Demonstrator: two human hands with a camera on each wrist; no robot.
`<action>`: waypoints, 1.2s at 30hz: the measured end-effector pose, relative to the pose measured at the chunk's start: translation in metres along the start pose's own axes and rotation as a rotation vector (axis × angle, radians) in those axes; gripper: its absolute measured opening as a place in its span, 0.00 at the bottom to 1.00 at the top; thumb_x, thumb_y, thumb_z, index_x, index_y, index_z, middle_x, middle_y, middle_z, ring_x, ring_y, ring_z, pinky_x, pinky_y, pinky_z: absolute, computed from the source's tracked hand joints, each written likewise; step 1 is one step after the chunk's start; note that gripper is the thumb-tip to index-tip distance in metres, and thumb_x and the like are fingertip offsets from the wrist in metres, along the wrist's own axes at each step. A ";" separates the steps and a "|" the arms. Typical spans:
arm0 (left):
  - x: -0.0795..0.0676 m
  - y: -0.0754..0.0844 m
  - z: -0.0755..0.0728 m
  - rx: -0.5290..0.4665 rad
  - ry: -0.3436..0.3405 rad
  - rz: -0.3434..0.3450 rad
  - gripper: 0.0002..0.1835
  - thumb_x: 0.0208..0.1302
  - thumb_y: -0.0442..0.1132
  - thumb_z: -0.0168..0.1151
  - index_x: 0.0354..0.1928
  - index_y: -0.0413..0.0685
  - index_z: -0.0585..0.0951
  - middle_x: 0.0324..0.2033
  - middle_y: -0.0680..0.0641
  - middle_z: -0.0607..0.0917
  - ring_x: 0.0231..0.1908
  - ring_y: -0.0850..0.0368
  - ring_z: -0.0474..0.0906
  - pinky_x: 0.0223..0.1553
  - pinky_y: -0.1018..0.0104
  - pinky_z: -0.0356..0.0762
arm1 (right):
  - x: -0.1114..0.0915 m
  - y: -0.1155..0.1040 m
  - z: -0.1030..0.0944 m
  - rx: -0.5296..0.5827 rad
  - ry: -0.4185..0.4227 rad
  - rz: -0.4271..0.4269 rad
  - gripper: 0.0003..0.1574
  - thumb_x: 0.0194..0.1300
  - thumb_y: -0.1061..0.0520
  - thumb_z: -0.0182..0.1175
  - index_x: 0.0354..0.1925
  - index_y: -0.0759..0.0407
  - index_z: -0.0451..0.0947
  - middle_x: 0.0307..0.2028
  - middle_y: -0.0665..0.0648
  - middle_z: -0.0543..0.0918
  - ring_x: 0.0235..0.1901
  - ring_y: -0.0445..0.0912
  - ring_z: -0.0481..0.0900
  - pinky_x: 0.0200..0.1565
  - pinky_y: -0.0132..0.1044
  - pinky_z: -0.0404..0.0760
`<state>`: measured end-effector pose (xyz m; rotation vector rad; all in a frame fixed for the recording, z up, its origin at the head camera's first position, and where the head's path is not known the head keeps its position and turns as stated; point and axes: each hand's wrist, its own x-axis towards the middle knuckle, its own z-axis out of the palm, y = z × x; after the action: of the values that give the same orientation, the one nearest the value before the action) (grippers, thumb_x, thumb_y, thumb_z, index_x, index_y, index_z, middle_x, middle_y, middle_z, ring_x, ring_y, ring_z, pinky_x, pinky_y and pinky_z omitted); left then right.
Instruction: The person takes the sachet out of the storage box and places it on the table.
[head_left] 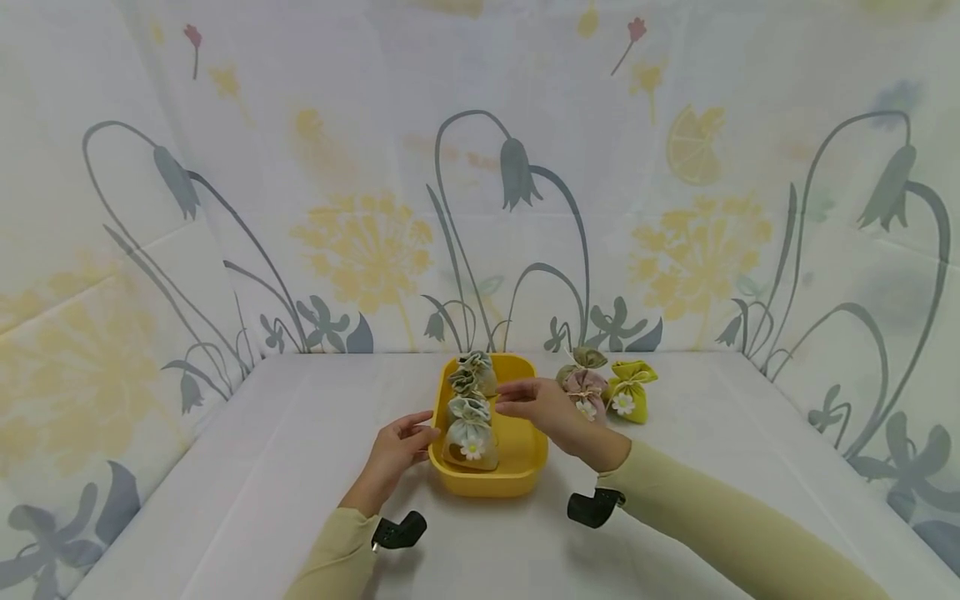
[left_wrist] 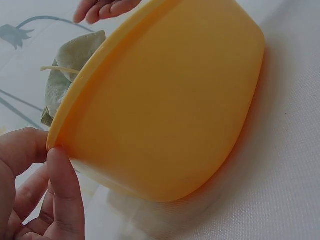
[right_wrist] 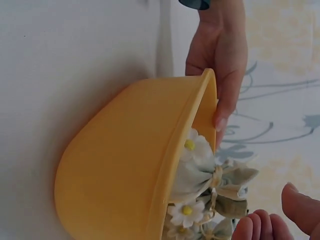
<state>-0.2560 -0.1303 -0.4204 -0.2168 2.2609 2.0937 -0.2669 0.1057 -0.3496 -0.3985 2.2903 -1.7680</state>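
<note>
A yellow plastic tub (head_left: 487, 485) stands on the table, and my left hand (head_left: 402, 454) grips its left rim between thumb and fingers. In the left wrist view the thumb (left_wrist: 65, 185) lies against the tub's outer wall. Drawstring pouches stand in a row along the tub's left side: a pale grey-green one (head_left: 459, 432) with a white flower in front, a darker green one (head_left: 465, 382) behind it, and another pale one (head_left: 483, 377) at the back. Over the tub, my right hand (head_left: 551, 412) reaches toward the rear pouches. Its thumb (right_wrist: 300, 207) and fingers are apart, with nothing between them.
Right of the tub, a yellow-green pouch (head_left: 632, 392), a pink pouch (head_left: 585, 385) and an olive pouch (head_left: 589, 358) stand close together, partly behind my right hand. A flower-printed cloth (head_left: 480, 250) hangs behind the white table (head_left: 315, 417).
</note>
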 end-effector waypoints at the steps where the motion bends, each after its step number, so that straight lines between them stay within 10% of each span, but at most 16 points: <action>1: 0.000 0.000 0.000 -0.002 -0.001 0.000 0.22 0.60 0.37 0.63 0.57 0.41 0.75 0.41 0.43 0.79 0.37 0.53 0.77 0.35 0.67 0.79 | 0.001 0.000 0.002 -0.005 -0.017 -0.007 0.20 0.61 0.62 0.61 0.52 0.68 0.75 0.44 0.59 0.81 0.45 0.48 0.78 0.54 0.47 0.71; 21: -0.001 -0.001 -0.002 -0.021 -0.023 0.016 0.23 0.60 0.38 0.63 0.58 0.40 0.74 0.42 0.43 0.79 0.37 0.54 0.78 0.35 0.67 0.79 | 0.029 -0.003 0.033 -0.220 -0.115 0.025 0.15 0.63 0.63 0.59 0.48 0.65 0.79 0.40 0.55 0.80 0.41 0.47 0.75 0.49 0.45 0.76; 36: 0.000 0.001 0.000 -0.006 -0.014 0.013 0.24 0.60 0.38 0.64 0.57 0.39 0.74 0.41 0.43 0.80 0.34 0.58 0.78 0.34 0.67 0.79 | 0.012 -0.008 0.026 -0.049 -0.176 0.020 0.13 0.68 0.69 0.49 0.47 0.75 0.75 0.42 0.60 0.77 0.39 0.46 0.77 0.45 0.42 0.78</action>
<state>-0.2562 -0.1300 -0.4197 -0.1876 2.2543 2.1023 -0.2688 0.0758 -0.3491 -0.5166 2.2102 -1.6013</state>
